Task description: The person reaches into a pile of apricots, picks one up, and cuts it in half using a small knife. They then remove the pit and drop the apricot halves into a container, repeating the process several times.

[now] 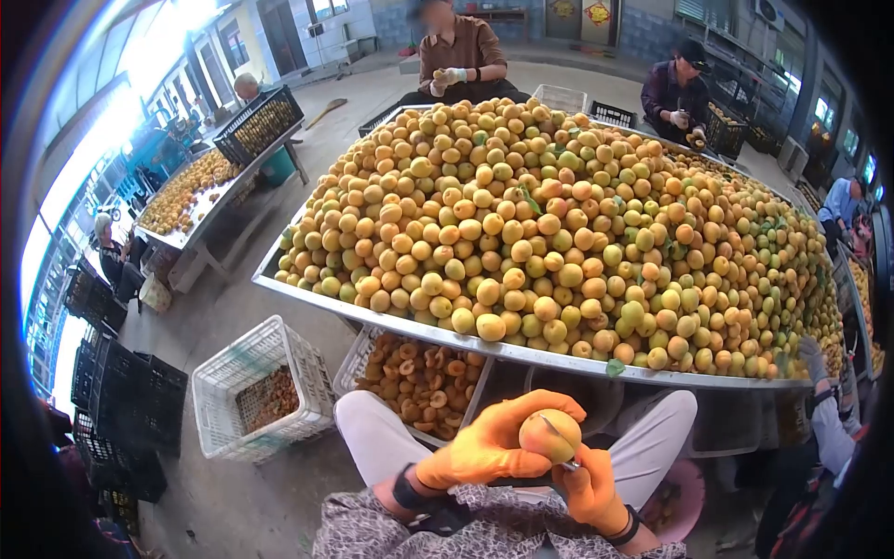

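Observation:
In an orange glove, my left hand is closed around a yellow-orange apricot above my lap. A dark slit runs across the top of the fruit. My right hand, gloved the same way, grips a small knife; only a bit of its metal shows, against the apricot's right side, and the handle is hidden in the fingers. Just beyond my hands, a metal-edged table carries a big heap of whole apricots. Below its edge, a crate holds halved apricots.
A white crate with brown pits inside stands left of my knee. Black crates are stacked farther left. A pink basin sits by my right leg. Co-workers sit around the heap, and a gloved hand reaches in at right.

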